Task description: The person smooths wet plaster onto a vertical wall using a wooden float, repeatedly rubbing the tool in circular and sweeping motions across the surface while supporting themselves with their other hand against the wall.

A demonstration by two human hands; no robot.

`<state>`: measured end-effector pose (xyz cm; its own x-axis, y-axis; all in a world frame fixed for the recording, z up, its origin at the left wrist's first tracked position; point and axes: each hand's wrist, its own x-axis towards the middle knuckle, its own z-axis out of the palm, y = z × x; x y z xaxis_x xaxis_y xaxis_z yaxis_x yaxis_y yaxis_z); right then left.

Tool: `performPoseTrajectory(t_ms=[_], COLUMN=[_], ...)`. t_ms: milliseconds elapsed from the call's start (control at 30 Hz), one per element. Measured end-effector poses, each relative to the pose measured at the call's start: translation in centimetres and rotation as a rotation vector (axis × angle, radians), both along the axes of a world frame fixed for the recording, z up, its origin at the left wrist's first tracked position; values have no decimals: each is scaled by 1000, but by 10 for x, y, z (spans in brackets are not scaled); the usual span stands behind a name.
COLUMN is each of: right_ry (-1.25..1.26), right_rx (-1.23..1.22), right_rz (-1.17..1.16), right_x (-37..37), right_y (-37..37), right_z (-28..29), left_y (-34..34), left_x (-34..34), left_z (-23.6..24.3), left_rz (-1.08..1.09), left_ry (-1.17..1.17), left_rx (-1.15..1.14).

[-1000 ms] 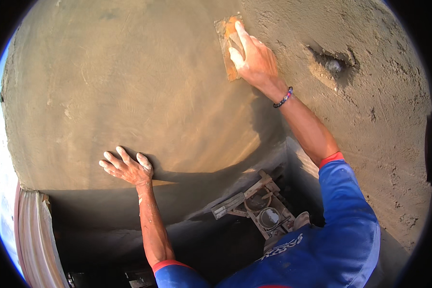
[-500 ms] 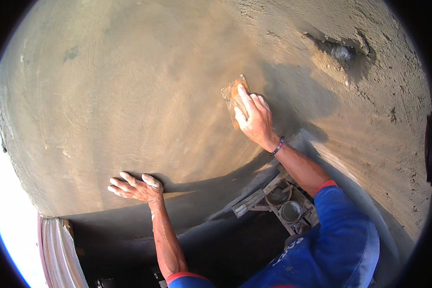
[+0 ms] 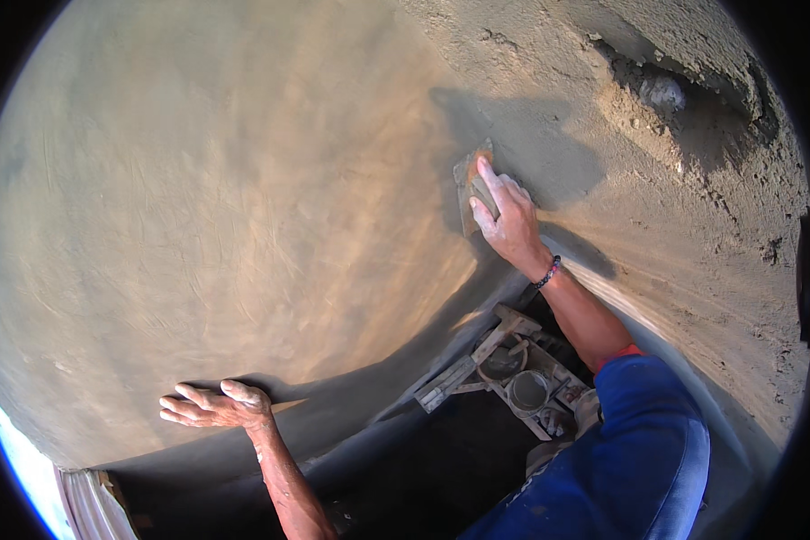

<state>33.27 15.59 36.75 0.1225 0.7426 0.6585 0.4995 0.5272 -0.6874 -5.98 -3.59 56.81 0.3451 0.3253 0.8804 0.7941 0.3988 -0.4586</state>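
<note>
My right hand grips a small plastering float, its flat face against the plastered wall. Wet-looking mortar coats the float, with an orange-brown patch near its upper end. It sits close to where the smooth plaster meets a rougher surface on the right. Lower and to the left, my left hand rests on the wall near its bottom edge, fingers stretched out, holding nothing. Pale plaster dust covers the fingers of both hands.
Upper right, a ragged hole breaks the rough plaster. Below my right arm stand a wooden frame and a round bucket. A pale hanging cloth shows at the lower left, beside a dark space under the wall's edge.
The view has shifted and tilted. My right hand with the float now appears further right, nearer the rough plaster. My left hand appears lower and further left, still flat on the wall.
</note>
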Motion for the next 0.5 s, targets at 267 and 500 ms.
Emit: performPoseTrajectory(t_ms=[267, 500], right_ry=[182, 212], right_rx=[27, 68], right_rz=[-17, 47], right_x=[-33, -43], right_y=[-14, -15], right_z=[-83, 42], left_y=[12, -8], left_x=[-1, -4], left_z=[1, -3], left_rz=[-43, -5], left_ry=[-22, -15], left_rx=[-3, 3])
